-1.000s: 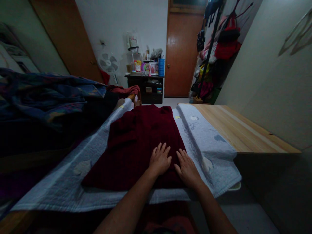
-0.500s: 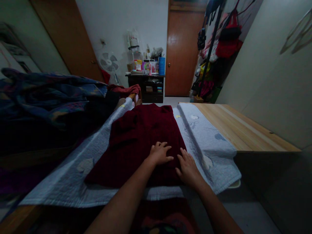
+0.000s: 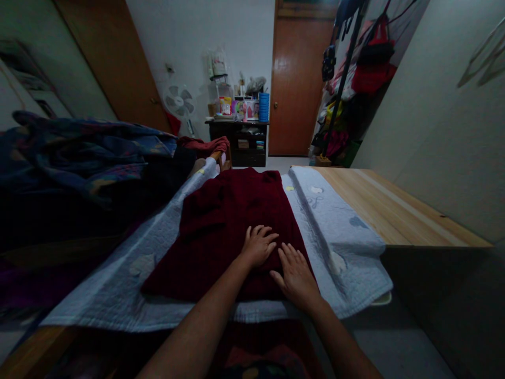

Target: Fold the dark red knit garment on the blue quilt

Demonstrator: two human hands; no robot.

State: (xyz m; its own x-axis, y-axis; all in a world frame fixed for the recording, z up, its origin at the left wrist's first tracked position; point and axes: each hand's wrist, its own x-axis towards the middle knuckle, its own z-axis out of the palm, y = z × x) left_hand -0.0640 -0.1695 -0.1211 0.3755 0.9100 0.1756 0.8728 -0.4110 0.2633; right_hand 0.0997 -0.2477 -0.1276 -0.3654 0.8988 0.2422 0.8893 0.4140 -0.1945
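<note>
We have both bare hands on the dark red fabric garment (image 3: 221,237), which lies spread out, with soft creases towards its far left part, on the pale blue-grey quilted cloth (image 3: 343,226). Our left hand (image 3: 258,246) is palm down near the garment's right side, its fingers parted and released, gripping nothing. Our right hand (image 3: 296,276) lies just beside it, nearer the garment's right edge, its fingers extended and unclenched, the thumb pointing towards the left hand. To our right, the quilted cloth overlaps the light wood-grain worktop (image 3: 379,205). To our left is a heap of blue patterned fabric (image 3: 90,152) with darker cloth below it. Beyond, we see a white fan (image 3: 179,100), a dark low cabinet (image 3: 247,145) bearing assorted items and a reddish-brown wooden door (image 3: 295,89).
</note>
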